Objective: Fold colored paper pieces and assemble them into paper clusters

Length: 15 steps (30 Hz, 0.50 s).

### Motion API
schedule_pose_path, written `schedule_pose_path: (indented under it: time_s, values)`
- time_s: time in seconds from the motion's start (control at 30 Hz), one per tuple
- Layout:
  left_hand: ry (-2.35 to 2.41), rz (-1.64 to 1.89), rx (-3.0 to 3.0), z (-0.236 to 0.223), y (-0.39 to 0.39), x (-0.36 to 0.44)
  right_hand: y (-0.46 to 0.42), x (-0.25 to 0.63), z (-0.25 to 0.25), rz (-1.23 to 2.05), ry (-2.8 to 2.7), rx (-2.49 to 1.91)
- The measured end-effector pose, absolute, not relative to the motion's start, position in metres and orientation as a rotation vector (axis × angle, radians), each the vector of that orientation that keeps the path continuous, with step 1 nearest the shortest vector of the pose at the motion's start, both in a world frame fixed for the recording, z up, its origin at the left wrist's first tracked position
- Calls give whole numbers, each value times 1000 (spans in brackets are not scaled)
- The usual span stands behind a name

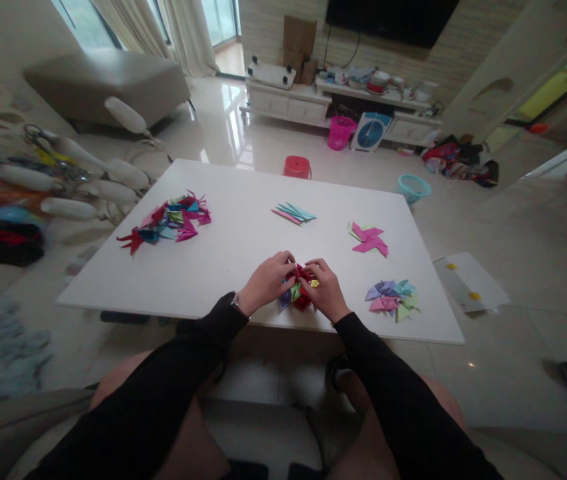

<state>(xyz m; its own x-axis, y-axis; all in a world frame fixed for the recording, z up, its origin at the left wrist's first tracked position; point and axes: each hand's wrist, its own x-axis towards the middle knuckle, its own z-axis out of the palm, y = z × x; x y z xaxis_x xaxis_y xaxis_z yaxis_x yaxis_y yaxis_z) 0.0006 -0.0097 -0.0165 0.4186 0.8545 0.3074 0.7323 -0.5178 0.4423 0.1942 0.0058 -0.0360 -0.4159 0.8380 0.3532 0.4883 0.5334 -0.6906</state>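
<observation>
In the head view, the left hand (pixel 269 279) and the right hand (pixel 326 290) were close together, their fingertips pinching a multicoloured folded-paper piece (pixel 302 301) from both sides. It was at the near edge of the white desk (pixel 233 247), to the left of the pastel folded papers (pixel 392 298). For this careful finger work, a light and equal pinch seemed best, since a strong squeeze could crush the folds. The fingers partly hid the joints.

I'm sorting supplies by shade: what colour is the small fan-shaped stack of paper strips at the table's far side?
Strips: mostly light teal, some pink; head view.
</observation>
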Motion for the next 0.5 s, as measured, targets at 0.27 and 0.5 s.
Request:
schedule_pose_path:
  time_s: [0.27, 0.5]
  values:
    - [1365, 755, 2478, -16, -9, 1, 5, 195, -33, 600, -2116, -1077]
    - [1381, 732, 2493, -17, -10, 1, 3, 196, -32, 572, -2161, -1068]
